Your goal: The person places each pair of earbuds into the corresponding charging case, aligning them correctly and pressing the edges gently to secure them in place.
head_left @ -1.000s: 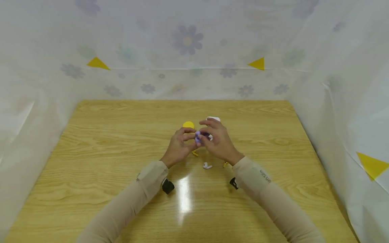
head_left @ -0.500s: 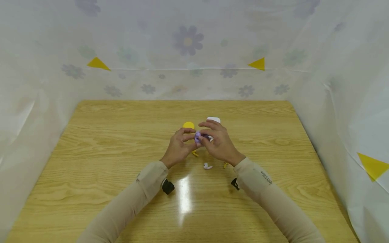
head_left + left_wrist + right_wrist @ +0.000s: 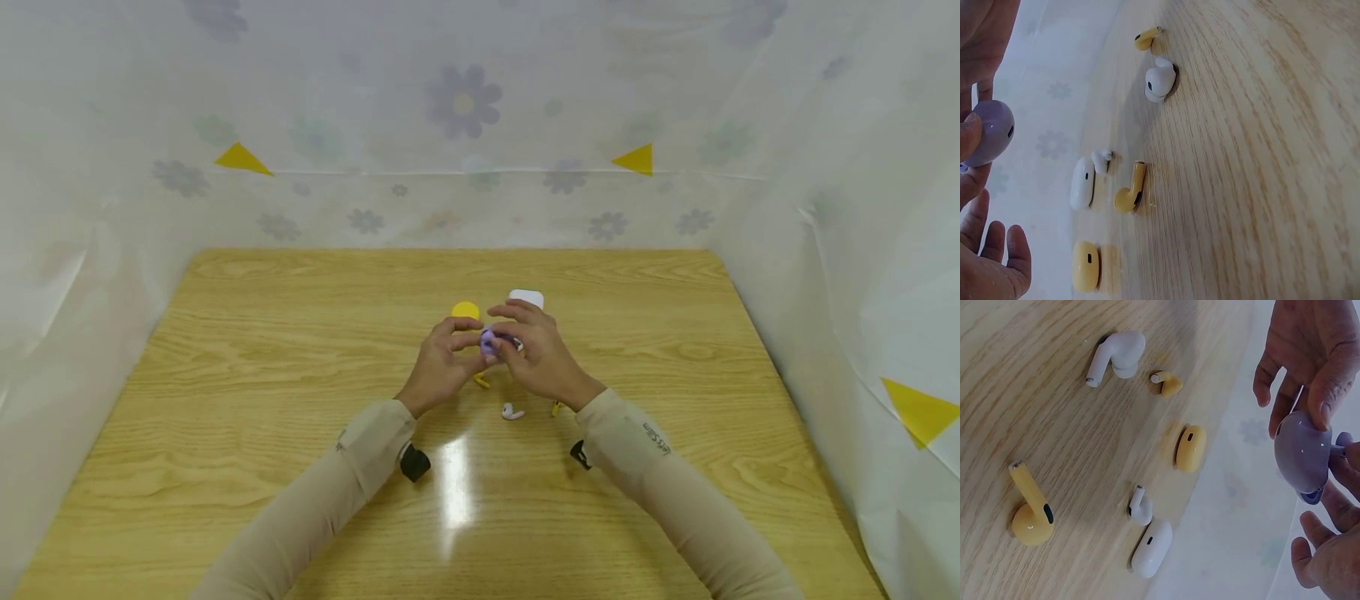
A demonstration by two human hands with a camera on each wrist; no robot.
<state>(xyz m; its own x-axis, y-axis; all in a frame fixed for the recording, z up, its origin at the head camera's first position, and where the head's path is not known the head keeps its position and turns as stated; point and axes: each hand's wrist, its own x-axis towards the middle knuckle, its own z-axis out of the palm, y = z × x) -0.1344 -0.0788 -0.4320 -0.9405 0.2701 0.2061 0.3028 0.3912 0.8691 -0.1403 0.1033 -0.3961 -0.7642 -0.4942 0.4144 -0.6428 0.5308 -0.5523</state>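
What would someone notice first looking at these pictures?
Both hands, left and right, meet over the middle of the wooden table, gripping a purple earbud case between them. Below lie loose yellow and white earbuds, with a yellow case and a white case beyond.

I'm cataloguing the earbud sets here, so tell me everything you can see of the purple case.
The purple case is a small rounded pebble shape of smooth, matte-looking plastic with a small dark dot on one side. It is held above the wooden table, pinched between the left hand and right hand. A purple earbud stem shows at its edge.
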